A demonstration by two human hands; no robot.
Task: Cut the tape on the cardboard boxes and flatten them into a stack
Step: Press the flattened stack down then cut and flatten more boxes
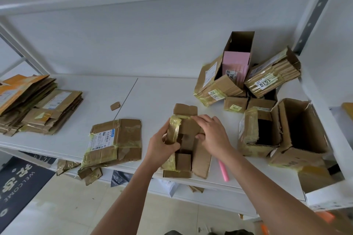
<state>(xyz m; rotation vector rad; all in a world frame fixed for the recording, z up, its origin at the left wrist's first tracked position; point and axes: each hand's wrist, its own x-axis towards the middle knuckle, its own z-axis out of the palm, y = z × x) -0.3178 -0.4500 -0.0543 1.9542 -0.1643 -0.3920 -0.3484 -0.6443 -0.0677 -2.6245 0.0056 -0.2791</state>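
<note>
A small brown cardboard box with yellowish tape lies partly opened on the white shelf, its flaps spread toward the front edge. My left hand grips its taped left side. My right hand holds its top and right side, fingers curled over the cardboard. A pink utility knife lies on the shelf just right of the box, under my right forearm. A flattened box lies to the left. A stack of flattened boxes sits at the far left.
Several unflattened boxes are piled at the back right, among them a tall pink one and an open brown one. A cardboard scrap lies mid-shelf. Torn pieces hang below the front edge. A dark welcome mat covers the floor at left.
</note>
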